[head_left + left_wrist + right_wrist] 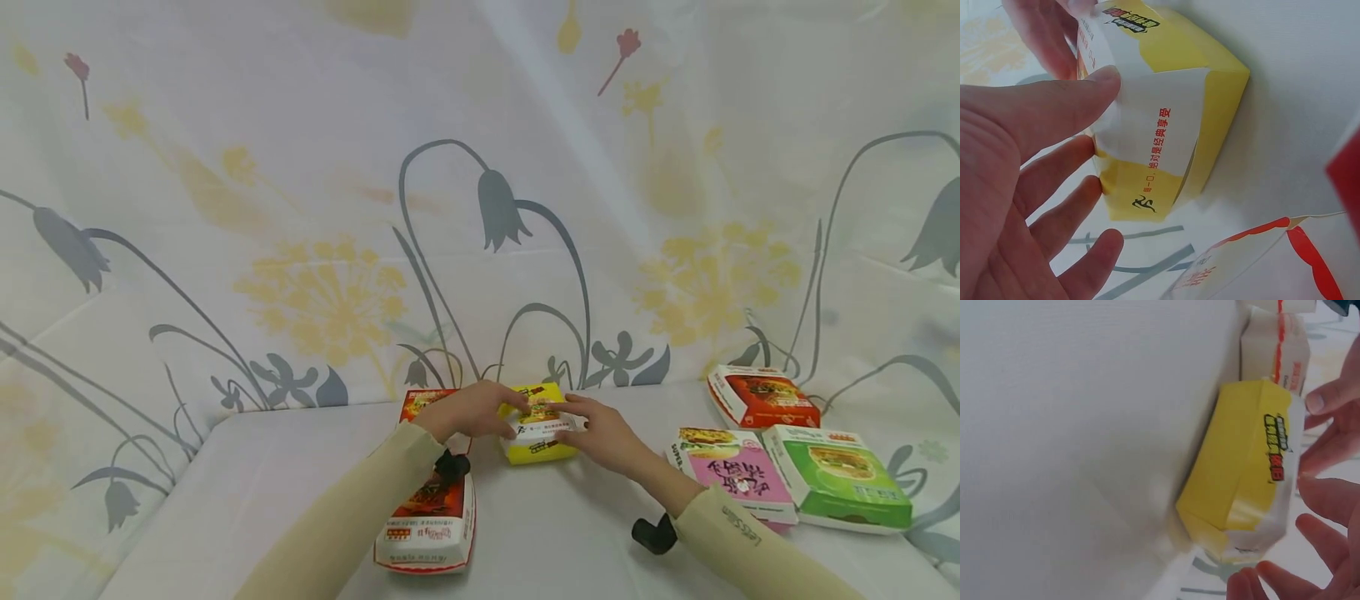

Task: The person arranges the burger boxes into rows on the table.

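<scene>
A yellow and white burger box (542,452) sits on the white-covered table between both hands. My left hand (474,410) reaches over its left side. In the left wrist view, the thumb (1094,94) lies against the box's top edge and relaxed fingertips (1088,147) touch its end. From the other side comes my right hand (603,429), fingers spread. The right wrist view has its thumb (1329,497) right at the top edge of the yellow box (1235,462), with the other fingertips (1272,575) just past the far corner.
Left of the yellow box are a red burger box (427,533) in front and another red box (422,404) behind, partly hidden by the left arm. On the right stand a pink box (738,477), a green box (843,483) and a red box (765,398). A flowered curtain (330,208) hangs behind.
</scene>
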Demonstrator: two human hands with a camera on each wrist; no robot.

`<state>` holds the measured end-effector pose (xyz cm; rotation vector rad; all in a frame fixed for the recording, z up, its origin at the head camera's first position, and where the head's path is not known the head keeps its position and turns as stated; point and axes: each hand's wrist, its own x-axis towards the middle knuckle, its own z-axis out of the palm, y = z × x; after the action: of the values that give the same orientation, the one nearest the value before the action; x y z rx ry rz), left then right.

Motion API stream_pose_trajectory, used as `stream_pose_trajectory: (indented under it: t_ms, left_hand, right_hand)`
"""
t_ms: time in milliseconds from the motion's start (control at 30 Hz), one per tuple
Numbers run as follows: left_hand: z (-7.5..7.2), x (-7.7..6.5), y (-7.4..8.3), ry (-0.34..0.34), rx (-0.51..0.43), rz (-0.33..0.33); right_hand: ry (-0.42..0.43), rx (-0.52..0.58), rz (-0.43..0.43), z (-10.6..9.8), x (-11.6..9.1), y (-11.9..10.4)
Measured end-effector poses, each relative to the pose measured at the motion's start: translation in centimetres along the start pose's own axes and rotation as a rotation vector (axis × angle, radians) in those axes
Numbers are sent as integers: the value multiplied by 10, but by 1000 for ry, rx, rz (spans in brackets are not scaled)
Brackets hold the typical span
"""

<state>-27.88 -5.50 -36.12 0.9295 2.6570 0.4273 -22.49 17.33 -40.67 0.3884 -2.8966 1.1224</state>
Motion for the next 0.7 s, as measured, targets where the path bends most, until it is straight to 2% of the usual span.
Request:
stream_pose_trajectory:
  t_ms: [300,700]
  left_hand:
    - [1,0,2,-25,0,0]
    - [2,0,-1,-30,-7,2]
  right_hand:
    - [24,-12,-47,-27,-8,3]
    - [52,-35,-49,-80,-35,13]
